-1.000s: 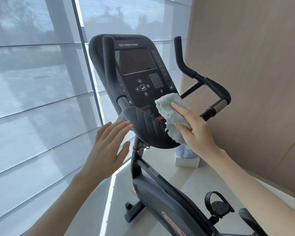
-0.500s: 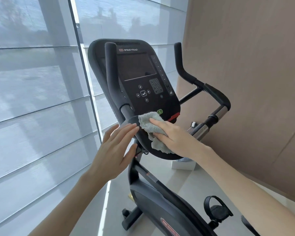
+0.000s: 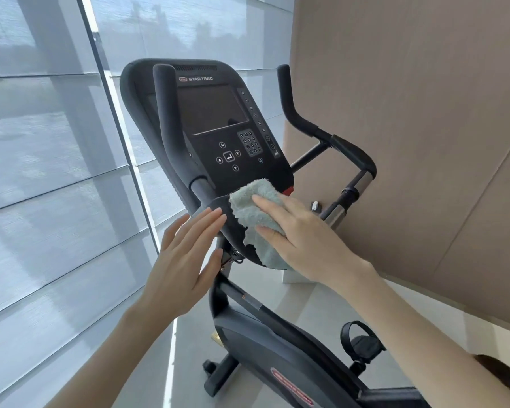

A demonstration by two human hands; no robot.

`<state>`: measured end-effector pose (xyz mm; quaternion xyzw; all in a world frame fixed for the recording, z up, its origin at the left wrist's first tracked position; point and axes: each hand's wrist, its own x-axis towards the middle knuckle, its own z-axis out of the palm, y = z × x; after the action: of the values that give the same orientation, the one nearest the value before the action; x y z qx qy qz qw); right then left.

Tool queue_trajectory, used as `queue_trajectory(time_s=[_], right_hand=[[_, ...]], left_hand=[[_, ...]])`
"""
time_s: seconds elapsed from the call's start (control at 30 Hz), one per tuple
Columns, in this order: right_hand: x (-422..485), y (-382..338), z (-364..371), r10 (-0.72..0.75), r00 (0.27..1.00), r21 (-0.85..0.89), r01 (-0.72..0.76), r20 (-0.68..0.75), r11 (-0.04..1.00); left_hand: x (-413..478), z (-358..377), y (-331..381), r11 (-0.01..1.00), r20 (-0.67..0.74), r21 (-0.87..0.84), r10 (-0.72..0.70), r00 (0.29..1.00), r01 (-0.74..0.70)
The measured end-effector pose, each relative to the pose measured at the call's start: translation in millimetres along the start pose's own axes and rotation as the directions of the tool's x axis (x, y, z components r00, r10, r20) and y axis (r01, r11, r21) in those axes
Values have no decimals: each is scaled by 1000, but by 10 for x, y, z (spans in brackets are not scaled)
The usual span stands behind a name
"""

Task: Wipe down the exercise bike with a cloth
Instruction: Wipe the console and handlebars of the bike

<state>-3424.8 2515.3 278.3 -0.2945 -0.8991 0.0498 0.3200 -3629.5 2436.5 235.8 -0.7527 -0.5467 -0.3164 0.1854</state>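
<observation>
A black exercise bike stands in front of me, its console with a dark screen and keypad tilted toward me. My right hand presses a pale green cloth flat against the lower lip of the console, fingers spread over it. My left hand is open with fingers together, its fingertips resting against the left edge of that same lower lip. Two black handlebars rise on either side, the left one crossing in front of the console, the right one curving toward the wall.
A large window with translucent blinds fills the left side. A tan wall closes the right. A white box sits on the light floor behind the bike. A pedal with strap sticks out at lower right.
My right hand slid the cloth from the console's right lower face down and left onto the lower lip. My left hand moved up to touch the lip's left edge.
</observation>
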Motion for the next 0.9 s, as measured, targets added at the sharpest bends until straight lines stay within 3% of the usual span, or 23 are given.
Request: queue_trajectory(time_s=[0.07, 0.17, 0.27, 0.37, 0.47, 0.53, 0.6, 0.67, 0.7, 0.77, 0.9], right_hand=[[-7, -97, 255, 1, 998, -98, 5, 58, 995], [-167, -54, 442, -101, 993, -280, 82, -53, 957], [-390, 205, 478, -228, 960, -319, 167, -164, 933], [-583, 509, 503, -333, 927, -337, 261, -174, 904], [-706, 779, 486, -373, 912, -294, 314, -172, 903], [-764, 954, 439, -322, 929, -207, 284, -182, 936], [-805, 1077, 327, -90, 964, 90, 116, -249, 989], [-776, 1189, 162, 147, 943, 376, -25, -299, 926], [-734, 1231, 89, 178, 927, 421, -25, -329, 907], [-629, 1226, 18, 119, 937, 389, 19, -329, 921], [-507, 1068, 201, -172, 958, 135, 206, -228, 969]], left_hand=[[-15, -27, 1, 1000, -42, -20, 4, 999, -4], [-13, -44, 27, 999, -64, -21, 31, 997, -33], [15, 2, 130, 998, -65, -29, 53, 996, -55], [64, 84, 268, 995, -46, -19, 94, 994, -95], [139, 172, 383, 994, -15, 17, 104, 995, -103], [189, 230, 452, 996, -3, 51, 73, 997, -73], [218, 288, 532, 996, 0, 88, 32, 999, -32], [230, 349, 645, 992, -2, 126, 6, 1000, -6], [238, 383, 718, 989, -6, 146, -1, 1000, 2], [256, 458, 875, 981, -7, 192, -8, 1000, 9], [272, 540, 1109, 958, -48, 276, -70, 996, 80]])
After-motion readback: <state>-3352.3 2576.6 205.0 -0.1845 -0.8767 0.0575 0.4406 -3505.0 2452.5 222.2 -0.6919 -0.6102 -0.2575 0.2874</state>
